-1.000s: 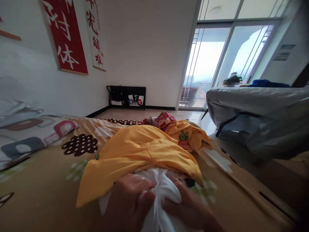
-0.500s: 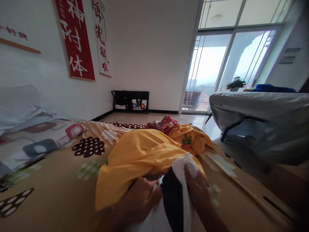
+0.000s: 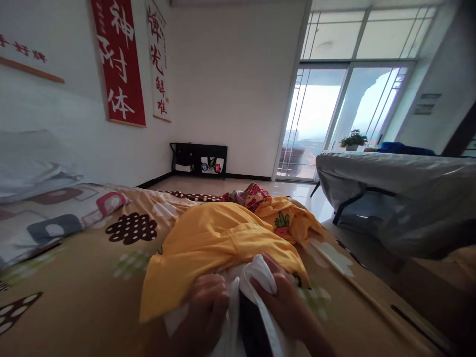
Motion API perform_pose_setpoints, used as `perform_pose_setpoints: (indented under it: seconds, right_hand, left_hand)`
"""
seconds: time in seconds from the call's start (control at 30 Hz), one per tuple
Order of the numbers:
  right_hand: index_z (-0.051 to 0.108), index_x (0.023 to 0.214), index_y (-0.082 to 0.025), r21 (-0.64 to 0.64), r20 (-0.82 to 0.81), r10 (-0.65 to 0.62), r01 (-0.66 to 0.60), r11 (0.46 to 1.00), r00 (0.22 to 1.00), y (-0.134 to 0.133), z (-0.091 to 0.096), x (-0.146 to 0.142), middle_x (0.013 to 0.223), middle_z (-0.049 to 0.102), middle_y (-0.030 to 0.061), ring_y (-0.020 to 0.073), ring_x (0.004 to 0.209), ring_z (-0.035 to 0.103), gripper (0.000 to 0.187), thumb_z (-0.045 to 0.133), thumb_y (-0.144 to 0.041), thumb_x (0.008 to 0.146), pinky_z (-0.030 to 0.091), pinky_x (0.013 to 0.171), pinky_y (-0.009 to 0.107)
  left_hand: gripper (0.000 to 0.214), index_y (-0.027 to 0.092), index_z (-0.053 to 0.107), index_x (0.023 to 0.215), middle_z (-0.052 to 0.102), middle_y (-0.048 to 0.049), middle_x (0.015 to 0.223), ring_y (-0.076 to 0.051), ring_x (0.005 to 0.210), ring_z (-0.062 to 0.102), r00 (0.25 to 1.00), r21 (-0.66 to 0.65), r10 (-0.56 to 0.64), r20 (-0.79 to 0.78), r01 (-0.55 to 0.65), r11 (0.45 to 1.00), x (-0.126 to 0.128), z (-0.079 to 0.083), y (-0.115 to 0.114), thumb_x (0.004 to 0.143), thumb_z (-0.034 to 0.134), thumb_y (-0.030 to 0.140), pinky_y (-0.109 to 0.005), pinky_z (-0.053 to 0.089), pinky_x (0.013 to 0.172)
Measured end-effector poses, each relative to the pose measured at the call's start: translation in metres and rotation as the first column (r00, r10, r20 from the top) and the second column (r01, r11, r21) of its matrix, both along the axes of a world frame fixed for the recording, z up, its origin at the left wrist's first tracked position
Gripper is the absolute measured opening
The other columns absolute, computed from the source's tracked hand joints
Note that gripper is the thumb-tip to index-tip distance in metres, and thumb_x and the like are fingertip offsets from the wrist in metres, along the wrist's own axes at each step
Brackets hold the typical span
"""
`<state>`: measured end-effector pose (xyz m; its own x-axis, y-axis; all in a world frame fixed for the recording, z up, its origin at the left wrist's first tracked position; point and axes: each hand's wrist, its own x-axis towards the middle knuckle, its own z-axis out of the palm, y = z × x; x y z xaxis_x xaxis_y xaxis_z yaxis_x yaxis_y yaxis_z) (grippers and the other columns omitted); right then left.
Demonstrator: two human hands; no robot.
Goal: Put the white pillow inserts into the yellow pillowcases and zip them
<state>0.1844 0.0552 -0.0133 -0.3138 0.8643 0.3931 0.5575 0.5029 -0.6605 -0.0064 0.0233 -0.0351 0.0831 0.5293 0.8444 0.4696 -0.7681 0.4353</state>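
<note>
A white cloth garment with a dark stripe [image 3: 254, 322] is bunched between my two hands at the lower middle; its full shape is out of frame. My left hand [image 3: 208, 302] is closed in a fist on its left part. Fingers of my right hand [image 3: 278, 292] pinch a white fold that sticks up. Just beyond, a yellow cloth piece [image 3: 215, 233] lies rumpled, its near edge touching the white garment. Beside it on the right is more yellow cloth with a carrot print [image 3: 297, 220]. A red checked cloth [image 3: 255, 197] lies behind them.
The bed's patterned sheet [image 3: 92, 297] spreads under everything. A pillow [image 3: 67, 218] lies at left. On the right, past the bed edge, stands a table under a plastic cover [image 3: 372, 163] with a potted plant [image 3: 353, 140]. A black rack [image 3: 199, 158] stands by the far wall.
Both hands have shifted slightly left with the white garment. My right hand has turned inward over its fold, and less of the dark stripe shows. The view has tilted a little.
</note>
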Motion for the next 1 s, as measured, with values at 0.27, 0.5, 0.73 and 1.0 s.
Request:
perform_pose_setpoints:
  seconds: [0.27,0.5,0.73,1.0]
  right_hand:
    - [0.065,0.071,-0.017,-0.144,0.273,0.039,0.001,0.990,0.961,-0.001,-0.008,-0.007,0.077,0.065,0.0073,0.0181,0.073,0.056,0.054,0.044,-0.066,0.083,0.044,0.067,0.029]
    - [0.063,0.068,-0.018,-0.135,0.219,0.138,-0.110,0.985,0.966,0.007,-0.013,-0.013,0.074,0.065,0.0058,0.0173,0.072,0.055,0.050,0.042,-0.060,0.085,0.043,0.068,0.028]
    - [0.071,0.080,-0.016,-0.142,0.090,0.209,-0.195,0.970,0.974,-0.003,-0.010,-0.013,0.088,0.069,0.0074,0.0220,0.088,0.060,0.036,0.056,-0.049,0.080,0.046,0.080,0.031]
    - [0.067,0.094,-0.022,0.442,0.195,-0.141,0.041,0.896,0.970,-0.017,-0.012,-0.016,0.100,0.070,0.0060,0.0204,0.093,0.066,0.017,0.057,-0.032,0.084,0.052,0.080,0.029]
  left_hand:
    - [0.058,0.016,0.024,0.045,0.030,0.0043,0.042,-0.007,0.042,0.033,0.987,-0.036,0.147,0.062,-0.145,0.989,-0.008,0.052,-0.010,0.096,0.039,0.038,-0.023,0.027,0.047]
    - [0.060,0.018,0.045,0.058,0.047,0.0011,0.055,-0.013,0.056,0.041,0.999,-0.669,-0.043,-0.018,0.019,0.743,0.011,0.012,0.032,0.087,0.030,0.069,-0.027,0.027,0.055]
    - [0.045,0.020,0.056,0.067,0.060,-0.0016,0.066,-0.017,0.068,0.053,0.986,-0.569,-0.083,-0.145,-0.014,0.822,0.014,0.015,0.002,0.089,0.040,0.056,-0.027,0.034,0.064]
    - [0.031,0.018,0.051,0.062,0.059,-0.0019,0.059,-0.013,0.057,0.049,0.962,-0.551,0.024,-0.271,-0.176,0.816,0.016,0.002,0.024,0.087,0.039,0.032,-0.028,0.025,0.056]
